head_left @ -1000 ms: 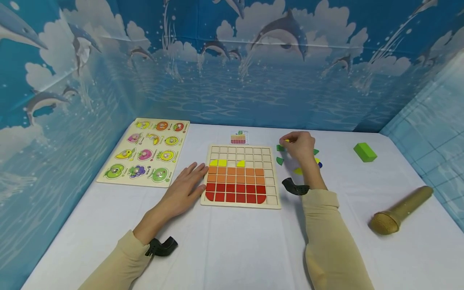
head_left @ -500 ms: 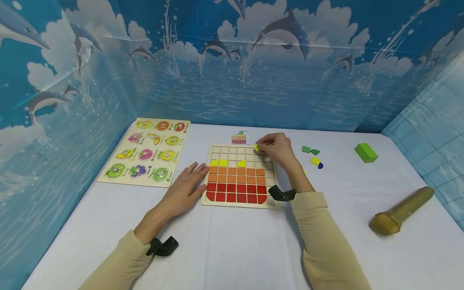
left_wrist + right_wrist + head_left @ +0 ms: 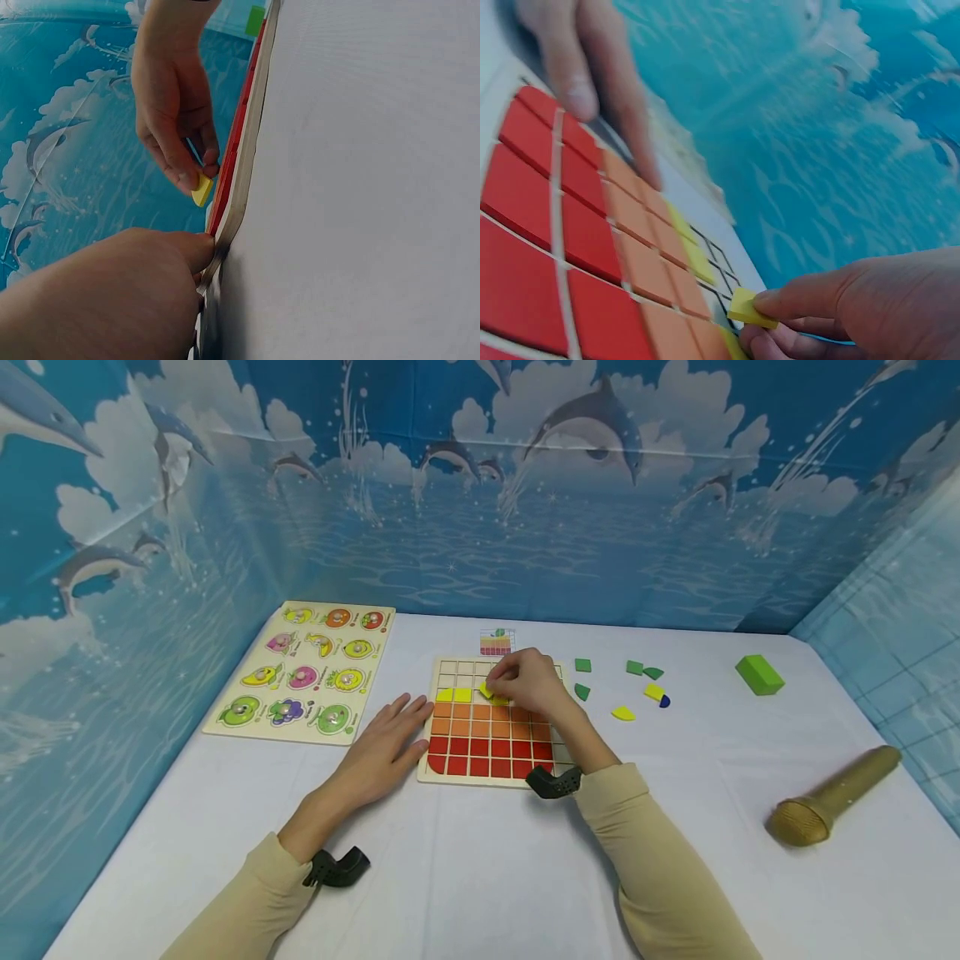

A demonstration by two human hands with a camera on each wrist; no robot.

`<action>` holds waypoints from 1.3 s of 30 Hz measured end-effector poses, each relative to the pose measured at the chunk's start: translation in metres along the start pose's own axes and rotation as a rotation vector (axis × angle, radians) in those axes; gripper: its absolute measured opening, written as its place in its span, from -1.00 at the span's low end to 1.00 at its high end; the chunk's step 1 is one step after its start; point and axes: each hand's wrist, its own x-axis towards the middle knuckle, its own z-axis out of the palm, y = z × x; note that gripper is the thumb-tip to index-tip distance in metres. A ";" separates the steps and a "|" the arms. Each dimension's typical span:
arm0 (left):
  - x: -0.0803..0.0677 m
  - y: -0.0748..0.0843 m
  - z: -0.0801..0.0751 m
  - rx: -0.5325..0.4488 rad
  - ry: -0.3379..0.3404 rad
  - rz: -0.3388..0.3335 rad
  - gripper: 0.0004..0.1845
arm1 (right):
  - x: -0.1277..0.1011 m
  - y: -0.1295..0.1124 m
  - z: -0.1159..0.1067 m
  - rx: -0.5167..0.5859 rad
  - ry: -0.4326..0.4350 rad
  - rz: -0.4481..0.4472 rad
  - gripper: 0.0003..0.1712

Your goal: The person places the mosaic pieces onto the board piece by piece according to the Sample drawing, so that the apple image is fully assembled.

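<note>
A square wooden grid board [image 3: 444,668] lies mid-table, its lower rows filled with red and orange tiles and a partial yellow row above them. My right hand [image 3: 530,681] pinches a yellow tile [image 3: 750,307] between thumb and fingers, close over the yellow row. In the left wrist view the same tile [image 3: 202,190] hangs from the fingertips near the board. My left hand [image 3: 381,746] lies with fingers spread at the board's left edge, the thumb touching the rim.
Loose green tiles [image 3: 582,666], a yellow piece [image 3: 623,714] and a dark blue piece [image 3: 664,701] lie right of the board. A picture card [image 3: 497,642] sits behind it. Left is a fruit puzzle board [image 3: 300,677]; far right are a green block [image 3: 760,675] and a gold microphone [image 3: 832,797].
My right hand has carried the yellow tile leftward from the loose pieces, across the board's upper right, to the yellow row. My left hand stays at the board's left edge.
</note>
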 end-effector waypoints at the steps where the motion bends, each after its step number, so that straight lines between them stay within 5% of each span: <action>1: 0.000 0.000 0.000 -0.001 0.000 0.001 -0.31 | -0.001 -0.003 0.003 -0.012 0.003 -0.012 -0.88; 9: 0.000 0.000 0.000 0.000 -0.001 0.003 -0.31 | -0.002 -0.011 0.015 -0.143 0.058 -0.018 -0.86; 22: 0.000 0.000 -0.001 -0.003 0.000 0.003 -0.31 | -0.002 -0.009 0.025 -0.127 0.176 -0.044 -0.84; 39: 0.000 -0.001 0.000 0.008 -0.004 -0.003 -0.31 | -0.003 -0.010 0.024 -0.197 0.139 -0.065 -0.83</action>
